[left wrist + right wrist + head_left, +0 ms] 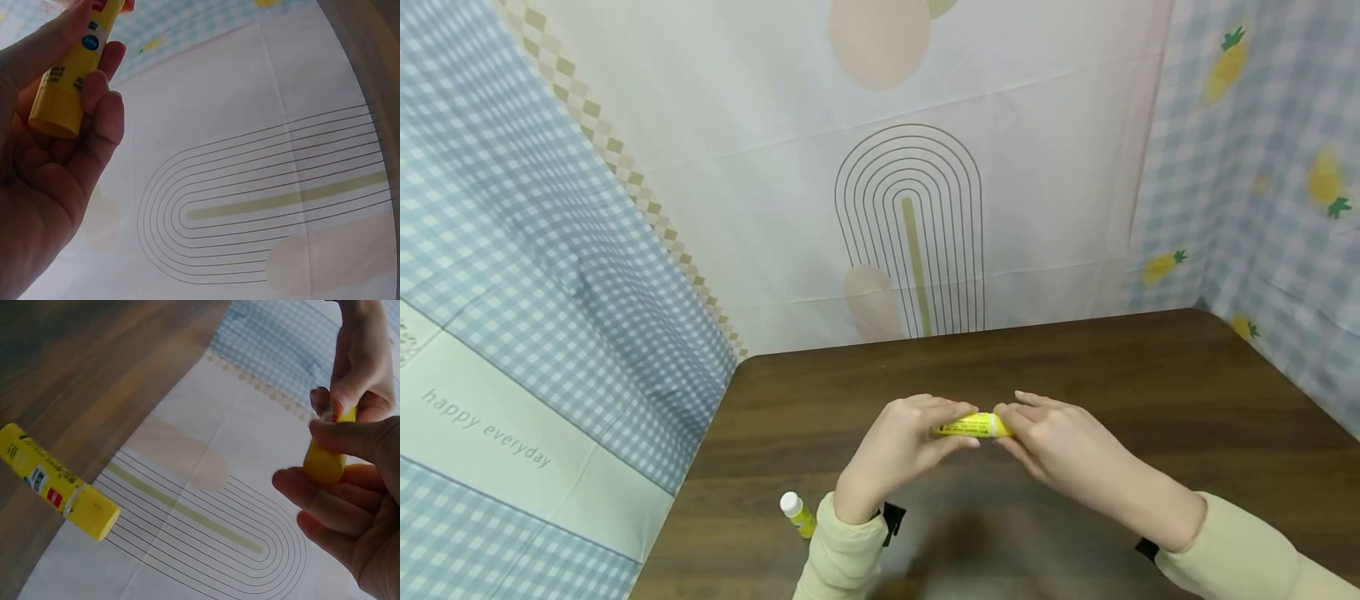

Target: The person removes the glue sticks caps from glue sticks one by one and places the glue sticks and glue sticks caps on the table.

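A yellow glue stick [972, 426] is held nearly level above the table between both hands. The left hand [895, 450] grips its labelled body; in the left wrist view the fingers curl round the yellow tube [65, 94], its end by the palm [44, 175]. At the other end, the right hand [1067, 442] pinches the yellow cap [325, 462] between thumb and fingers, as the right wrist view shows. The fingers cover parts of the label and cap.
A second glue stick with a white cap [797, 514] stands on the brown table [737, 500], left of the left sleeve. The right wrist view shows a yellow-capped glue stick [56, 481] apart from the hands. Patterned cloths [760, 208] hang behind and beside the table.
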Demonstrator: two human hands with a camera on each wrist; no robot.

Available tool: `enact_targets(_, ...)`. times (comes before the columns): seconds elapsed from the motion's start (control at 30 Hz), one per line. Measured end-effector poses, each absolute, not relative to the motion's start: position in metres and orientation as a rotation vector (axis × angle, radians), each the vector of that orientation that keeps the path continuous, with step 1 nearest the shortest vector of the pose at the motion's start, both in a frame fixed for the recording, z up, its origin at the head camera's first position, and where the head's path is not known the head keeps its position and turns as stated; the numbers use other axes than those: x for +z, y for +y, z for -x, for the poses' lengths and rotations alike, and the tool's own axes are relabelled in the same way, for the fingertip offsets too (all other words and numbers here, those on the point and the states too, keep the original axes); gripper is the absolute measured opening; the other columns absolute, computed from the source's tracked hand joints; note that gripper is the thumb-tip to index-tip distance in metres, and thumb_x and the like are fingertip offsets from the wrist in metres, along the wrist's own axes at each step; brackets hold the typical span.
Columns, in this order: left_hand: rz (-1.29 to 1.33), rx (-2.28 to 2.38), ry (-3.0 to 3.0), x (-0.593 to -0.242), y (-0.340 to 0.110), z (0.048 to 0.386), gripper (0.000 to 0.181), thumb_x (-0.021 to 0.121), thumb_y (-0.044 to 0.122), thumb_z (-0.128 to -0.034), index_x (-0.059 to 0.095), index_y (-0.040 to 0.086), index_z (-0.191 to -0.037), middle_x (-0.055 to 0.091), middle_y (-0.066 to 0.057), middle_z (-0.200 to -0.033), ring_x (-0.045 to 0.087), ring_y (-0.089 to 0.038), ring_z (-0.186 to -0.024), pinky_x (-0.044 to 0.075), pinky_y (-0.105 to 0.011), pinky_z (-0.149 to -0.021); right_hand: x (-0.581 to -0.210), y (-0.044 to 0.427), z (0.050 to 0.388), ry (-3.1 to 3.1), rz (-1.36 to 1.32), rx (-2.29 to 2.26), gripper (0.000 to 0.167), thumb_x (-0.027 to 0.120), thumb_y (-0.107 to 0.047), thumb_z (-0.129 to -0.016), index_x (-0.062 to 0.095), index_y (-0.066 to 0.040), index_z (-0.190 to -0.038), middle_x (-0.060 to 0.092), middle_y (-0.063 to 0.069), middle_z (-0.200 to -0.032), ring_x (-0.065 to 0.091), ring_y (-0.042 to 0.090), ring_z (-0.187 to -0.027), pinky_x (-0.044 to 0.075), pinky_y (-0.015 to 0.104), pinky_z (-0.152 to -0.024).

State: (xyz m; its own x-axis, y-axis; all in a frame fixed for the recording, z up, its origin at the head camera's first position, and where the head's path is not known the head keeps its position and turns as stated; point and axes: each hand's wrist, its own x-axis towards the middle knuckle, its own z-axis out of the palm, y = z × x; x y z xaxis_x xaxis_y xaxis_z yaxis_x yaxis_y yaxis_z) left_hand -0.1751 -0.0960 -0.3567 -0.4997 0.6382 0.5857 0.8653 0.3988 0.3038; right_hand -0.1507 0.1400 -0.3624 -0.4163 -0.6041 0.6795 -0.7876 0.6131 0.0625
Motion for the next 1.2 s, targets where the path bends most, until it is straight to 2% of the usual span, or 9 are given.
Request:
enact_targets(0.03,1.285,-0.842,-2.291,-0.357,-0.095,0.175,0.033,0.086,0.019,-0.0813,0.077,0.007,-0.111,0.076,0.000,-0.105,0.069,-0.008,-0.094,0.050,-0.015,-0.085,-0.364,0.140,0.151,-2.141,-1.086,0.336,0.047,0.038,-0.033,-0.110,0.067,0.002,-0.100,0.072,0.007,-0.086,0.073,0.033,-0.087,0.057,0.046,-0.082)
enact_targets(0.07,1.273,-0.855,-2.298,-0.358,-0.094,0.175,0.034,0.086,0.019,-0.0810,0.077,0.007,-0.111,0.076,0.000,-0.104,0.069,-0.007,-0.092,0.050,-0.015,-0.083,-0.365,0.140,0.152,-2.124,-1.088,0.325,0.048,0.037,-0.032,-0.110,0.067,0.003,-0.100,0.072,0.008,-0.086,0.073,0.033,-0.086,0.057,0.046,-0.082)
enact_targets(0.23,1.207,-0.931,-2.327,-0.359,-0.090,0.176,0.034,0.086,0.020,-0.0811,0.077,0.006,-0.111,0.076,-0.002,-0.102,0.069,-0.006,-0.086,0.050,-0.013,-0.076,-0.364,0.140,0.155,-2.060,-1.101,0.275,0.036,0.044,-0.021,-0.108,0.065,0.008,-0.101,0.072,0.014,-0.088,0.073,0.030,-0.083,0.057,0.046,-0.085)
enact_targets(0.27,1.196,-0.940,-2.332,-0.358,-0.089,0.176,0.034,0.085,0.021,-0.0815,0.077,0.005,-0.111,0.076,-0.002,-0.102,0.069,-0.006,-0.086,0.050,-0.013,-0.076,-0.364,0.140,0.155,-2.047,-1.098,0.269,0.035,0.045,-0.020,-0.108,0.065,0.008,-0.101,0.072,0.015,-0.088,0.073,0.030,-0.082,0.057,0.046,-0.083)
enact_targets(0.4,1.148,-0.983,-2.366,-0.354,-0.086,0.175,0.034,0.085,0.023,-0.0821,0.077,0.005,-0.111,0.076,-0.002,-0.102,0.069,-0.004,-0.087,0.050,-0.013,-0.076,-0.363,0.141,0.157,-1.993,-1.068,0.249,0.050,0.028,-0.027,-0.111,0.064,0.007,-0.101,0.072,0.015,-0.087,0.069,0.028,-0.071,0.059,0.041,-0.067)
enact_targets(0.5,1.092,-1.040,-2.418,-0.352,-0.086,0.174,0.034,0.086,0.022,-0.0809,0.077,0.006,-0.109,0.076,-0.002,-0.101,0.068,-0.002,-0.084,0.051,-0.013,-0.073,-0.364,0.140,0.156,-1.967,-1.061,0.236,0.049,0.029,-0.025,-0.112,0.064,0.007,-0.102,0.071,0.016,-0.086,0.065,0.025,-0.063,0.056,0.037,-0.057)
enact_targets(0.67,0.997,-1.166,-2.505,-0.352,-0.086,0.172,0.035,0.087,0.024,-0.0802,0.078,0.005,-0.109,0.076,-0.002,-0.101,0.067,0.000,-0.081,0.053,-0.016,-0.069,-0.367,0.139,0.156,-1.938,-1.054,0.212,0.048,0.029,-0.021,-0.111,0.065,0.009,-0.104,0.072,0.019,-0.089,0.063,0.025,-0.059,0.054,0.035,-0.051)
enact_targets(0.9,0.869,-1.342,-2.614,-0.353,-0.086,0.175,0.034,0.088,0.030,-0.0794,0.080,0.012,-0.107,0.076,0.007,-0.095,0.059,-0.004,-0.065,0.050,-0.022,-0.057,-0.372,0.142,0.158,-1.876,-1.051,0.144,0.044,0.031,-0.016,-0.111,0.066,0.011,-0.106,0.074,0.021,-0.091,0.064,0.025,-0.061,0.054,0.035,-0.054)
enact_targets(1.2,0.698,-1.623,-2.780,-0.358,-0.087,0.176,0.030,0.087,0.031,-0.0793,0.080,0.015,-0.104,0.074,0.008,-0.087,0.063,-0.010,-0.075,0.052,-0.027,-0.067,-0.383,0.146,0.153,-1.856,-1.063,0.046,0.044,0.031,-0.013,-0.111,0.068,0.011,-0.107,0.075,0.020,-0.094,0.072,0.023,-0.074,0.056,0.033,-0.063)
